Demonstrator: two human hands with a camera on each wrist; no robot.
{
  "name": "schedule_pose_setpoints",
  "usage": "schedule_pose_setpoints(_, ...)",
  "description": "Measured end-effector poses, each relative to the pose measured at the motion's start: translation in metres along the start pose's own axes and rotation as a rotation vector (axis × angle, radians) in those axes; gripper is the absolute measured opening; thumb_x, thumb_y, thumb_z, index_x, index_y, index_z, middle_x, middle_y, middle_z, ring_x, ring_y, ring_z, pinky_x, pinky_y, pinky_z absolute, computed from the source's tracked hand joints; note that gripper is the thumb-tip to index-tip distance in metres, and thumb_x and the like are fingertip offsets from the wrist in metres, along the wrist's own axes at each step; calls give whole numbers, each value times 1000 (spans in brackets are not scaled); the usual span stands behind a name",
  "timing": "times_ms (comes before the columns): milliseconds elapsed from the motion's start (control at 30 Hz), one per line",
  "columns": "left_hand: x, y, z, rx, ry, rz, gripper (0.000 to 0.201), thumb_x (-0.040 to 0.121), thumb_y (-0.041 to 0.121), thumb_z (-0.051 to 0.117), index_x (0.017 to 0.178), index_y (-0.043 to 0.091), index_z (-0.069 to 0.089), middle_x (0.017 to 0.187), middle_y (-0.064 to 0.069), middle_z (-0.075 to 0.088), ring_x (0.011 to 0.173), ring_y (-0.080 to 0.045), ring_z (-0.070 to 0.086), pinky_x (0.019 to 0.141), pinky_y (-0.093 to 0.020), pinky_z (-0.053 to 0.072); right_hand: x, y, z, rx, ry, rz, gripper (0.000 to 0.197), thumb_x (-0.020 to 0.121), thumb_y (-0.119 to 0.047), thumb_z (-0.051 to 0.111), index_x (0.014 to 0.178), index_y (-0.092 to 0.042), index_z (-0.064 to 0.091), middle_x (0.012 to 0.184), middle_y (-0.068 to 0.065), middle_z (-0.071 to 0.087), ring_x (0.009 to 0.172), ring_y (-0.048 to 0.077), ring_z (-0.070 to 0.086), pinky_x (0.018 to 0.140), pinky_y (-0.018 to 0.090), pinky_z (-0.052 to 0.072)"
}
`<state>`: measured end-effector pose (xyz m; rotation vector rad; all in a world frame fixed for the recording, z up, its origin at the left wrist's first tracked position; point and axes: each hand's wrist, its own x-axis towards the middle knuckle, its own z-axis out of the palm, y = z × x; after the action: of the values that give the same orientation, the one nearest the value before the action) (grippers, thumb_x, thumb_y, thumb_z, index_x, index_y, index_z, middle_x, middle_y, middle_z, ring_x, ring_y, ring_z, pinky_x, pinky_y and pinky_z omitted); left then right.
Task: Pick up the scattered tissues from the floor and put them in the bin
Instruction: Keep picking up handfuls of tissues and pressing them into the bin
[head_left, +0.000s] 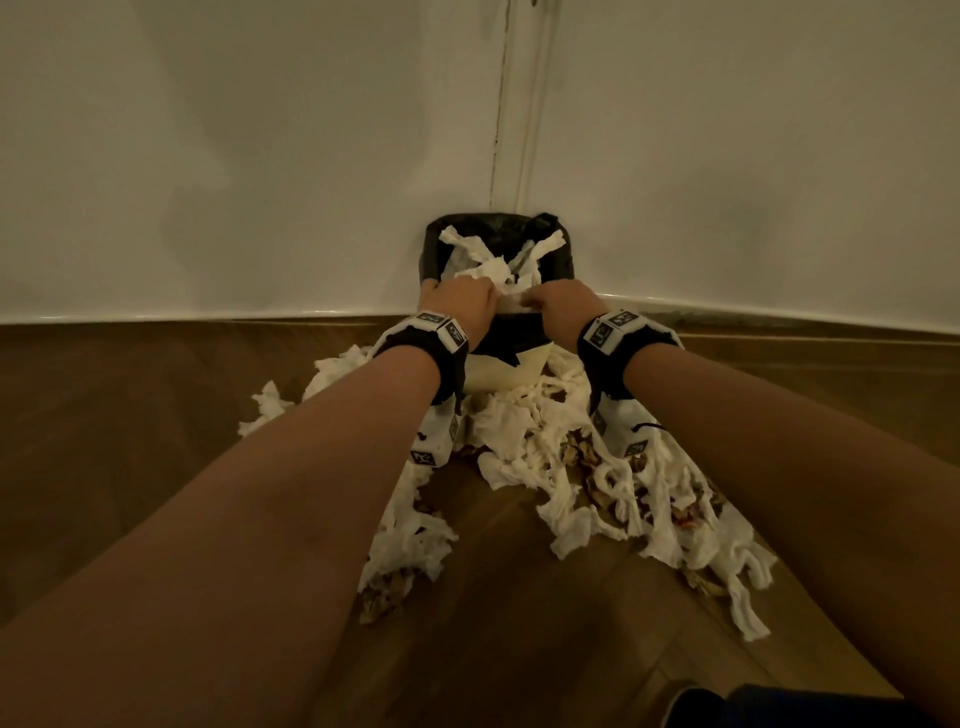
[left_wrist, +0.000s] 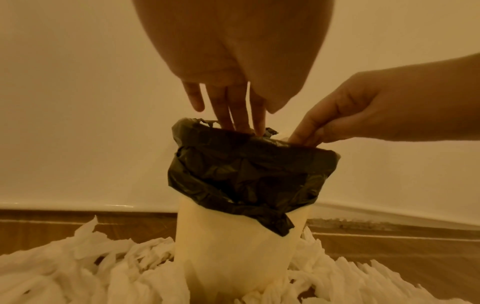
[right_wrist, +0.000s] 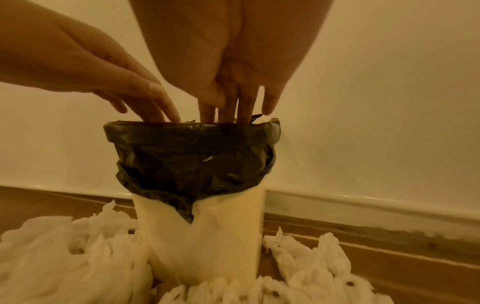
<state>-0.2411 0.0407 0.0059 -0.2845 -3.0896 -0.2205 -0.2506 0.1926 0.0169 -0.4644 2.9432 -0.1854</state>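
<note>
Both hands, left hand (head_left: 457, 301) and right hand (head_left: 558, 306), fingers straight, press tissues (head_left: 488, 270) into the corner bin (left_wrist: 244, 246), apparently gripping nothing; next: gather floor tissues (head_left: 597, 499).

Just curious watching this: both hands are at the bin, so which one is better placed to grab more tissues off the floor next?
Probably the right hand: the thickest heap of tissues lies beneath that arm.
</note>
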Motion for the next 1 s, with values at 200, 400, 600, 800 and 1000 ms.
schedule_pose_setpoints(200, -51, -6, -10, -147, 187, -36, 32, 99, 26, 30, 116, 24, 57, 114, -2, 58, 107, -24, 52, 93, -41, 33, -44, -12, 15, 98, 233, 69, 37, 91, -5, 40, 118, -17, 61, 121, 11, 53, 113, 30, 46, 94, 39, 42)
schedule_pose_setpoints(400, -130, -41, 14, -249, 91, -258, 30, 96, 23, 34, 115, 27, 57, 116, -1, 60, 111, -24, 52, 96, -41, 33, -86, -45, 57, 280, 133, 186, 35, 93, -5, 39, 115, -17, 63, 126, 14, 53, 119, 32, 45, 101, 41, 39)
schedule_pose_setpoints(600, -190, -74, 46, -351, -7, -453, 29, 96, 18, 35, 116, 25, 56, 111, -6, 62, 100, -29, 57, 96, -45, 41, -121, -84, 107, 331, 5, 178, 30, 95, -12, 40, 112, -15, 64, 121, 14, 54, 114, 33, 48, 99, 42, 41)
schedule_pose_setpoints(800, -247, -100, 87, -330, -16, -569, 25, 95, 14, 38, 114, 20, 53, 115, -7, 56, 98, -28, 55, 77, -36, 42, -145, -115, 154, 371, -177, 177, 29, 96, -13, 41, 120, -11, 57, 121, 14, 58, 109, 30, 55, 92, 37, 46)
schedule_pose_setpoints(1000, -292, -115, 127, -339, -19, -846, 39, 87, 15, 51, 125, 14, 43, 137, -14, 40, 125, -35, 38, 97, -48, 36, -168, -133, 194, 580, -324, 391, 23, 94, -22, 49, 115, -13, 48, 114, 13, 61, 100, 29, 59, 74, 32, 46)
